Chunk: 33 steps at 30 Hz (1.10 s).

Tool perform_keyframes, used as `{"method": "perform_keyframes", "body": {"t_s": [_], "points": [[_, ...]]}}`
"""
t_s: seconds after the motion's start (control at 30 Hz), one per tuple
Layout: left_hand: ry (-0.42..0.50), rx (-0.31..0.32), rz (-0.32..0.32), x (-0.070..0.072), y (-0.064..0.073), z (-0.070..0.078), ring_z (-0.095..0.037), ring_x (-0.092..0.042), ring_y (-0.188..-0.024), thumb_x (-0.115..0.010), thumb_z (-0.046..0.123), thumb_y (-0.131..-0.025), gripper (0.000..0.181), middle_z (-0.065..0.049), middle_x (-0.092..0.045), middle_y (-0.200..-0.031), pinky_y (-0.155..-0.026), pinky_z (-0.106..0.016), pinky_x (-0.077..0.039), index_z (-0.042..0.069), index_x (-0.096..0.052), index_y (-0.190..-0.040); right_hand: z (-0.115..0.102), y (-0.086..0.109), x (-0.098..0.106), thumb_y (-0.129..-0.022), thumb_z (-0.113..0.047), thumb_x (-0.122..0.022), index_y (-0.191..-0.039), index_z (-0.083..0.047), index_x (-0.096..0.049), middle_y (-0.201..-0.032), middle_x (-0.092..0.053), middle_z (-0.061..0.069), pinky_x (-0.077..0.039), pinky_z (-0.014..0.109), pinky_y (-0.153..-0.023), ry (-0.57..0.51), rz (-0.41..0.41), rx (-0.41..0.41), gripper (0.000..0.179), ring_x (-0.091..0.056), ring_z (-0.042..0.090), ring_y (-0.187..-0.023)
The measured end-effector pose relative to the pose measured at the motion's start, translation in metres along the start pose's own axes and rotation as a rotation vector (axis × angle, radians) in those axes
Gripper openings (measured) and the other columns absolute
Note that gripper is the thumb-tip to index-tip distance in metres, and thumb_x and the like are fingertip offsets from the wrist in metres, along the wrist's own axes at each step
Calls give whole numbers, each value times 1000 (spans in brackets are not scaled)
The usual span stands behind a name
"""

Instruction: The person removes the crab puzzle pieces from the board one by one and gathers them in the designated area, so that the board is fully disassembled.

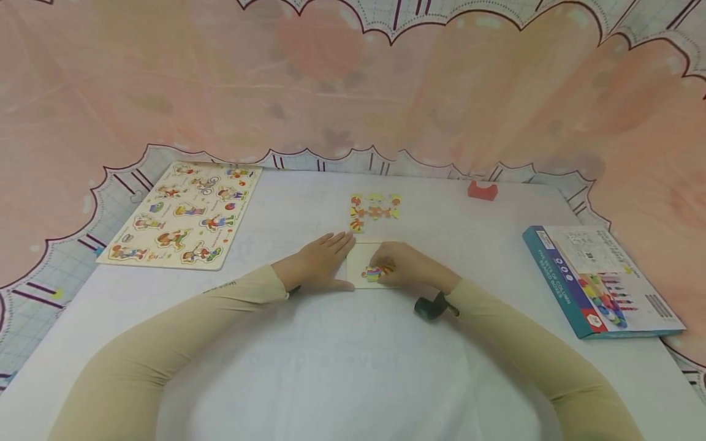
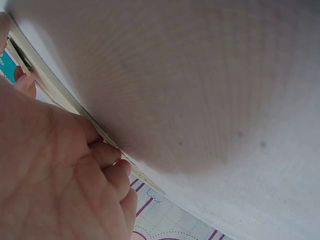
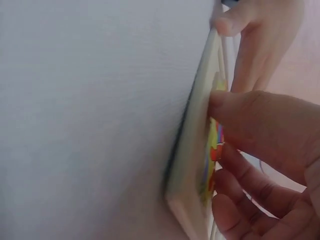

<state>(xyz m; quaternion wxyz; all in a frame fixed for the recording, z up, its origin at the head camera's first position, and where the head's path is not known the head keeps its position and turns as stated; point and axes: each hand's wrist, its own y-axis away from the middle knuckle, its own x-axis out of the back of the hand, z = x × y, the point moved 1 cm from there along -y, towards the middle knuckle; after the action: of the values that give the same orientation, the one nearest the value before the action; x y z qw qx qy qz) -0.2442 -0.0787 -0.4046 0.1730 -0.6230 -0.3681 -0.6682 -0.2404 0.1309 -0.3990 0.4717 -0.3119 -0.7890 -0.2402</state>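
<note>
A small cream board (image 1: 360,254) lies on the white table between both hands. My left hand (image 1: 318,262) rests along its left edge with the fingers straight; in the left wrist view the fingertips meet the board's side. My right hand (image 1: 410,264) is over the board's right part and pinches a colourful, striped jigsaw piece (image 1: 374,274) at the board's surface. In the right wrist view the thumb and fingers are on the piece (image 3: 214,145), which partly hides behind them. Beyond the board, several joined jigsaw pieces (image 1: 375,212) form an L-like patch.
A wooden picture board (image 1: 184,214) with figures lies at the left. At the right is a teal-edged toy box (image 1: 603,282). A red notched block (image 1: 482,192) stands near the back edge. A patterned cloth (image 1: 331,92) hangs behind the table.
</note>
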Motion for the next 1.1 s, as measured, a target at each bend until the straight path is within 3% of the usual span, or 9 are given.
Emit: {"method": "perform_keyframes", "body": {"t_s": [0.4,1.1], "points": [[-4,1,2,0,0,0,-30,-10,-147,-42,69,-87,99,-17,-9,-158,-121,-42,-12,-1,-11,-150,5,1,-4,-81,-14,-73,-104,-7,-69,-99,-67,4,-51,31,-85,-77,77,-14,24,-59,15,-91],[-27,-16,16,1,0,0,-31,-13,-146,-42,69,-87,99,-18,-10,-157,-120,-43,-14,-3,-13,-149,6,2,0,-80,-12,-72,-108,-7,-63,-99,-64,7,-54,34,-84,-140,94,-47,29,-61,21,-93]]}}
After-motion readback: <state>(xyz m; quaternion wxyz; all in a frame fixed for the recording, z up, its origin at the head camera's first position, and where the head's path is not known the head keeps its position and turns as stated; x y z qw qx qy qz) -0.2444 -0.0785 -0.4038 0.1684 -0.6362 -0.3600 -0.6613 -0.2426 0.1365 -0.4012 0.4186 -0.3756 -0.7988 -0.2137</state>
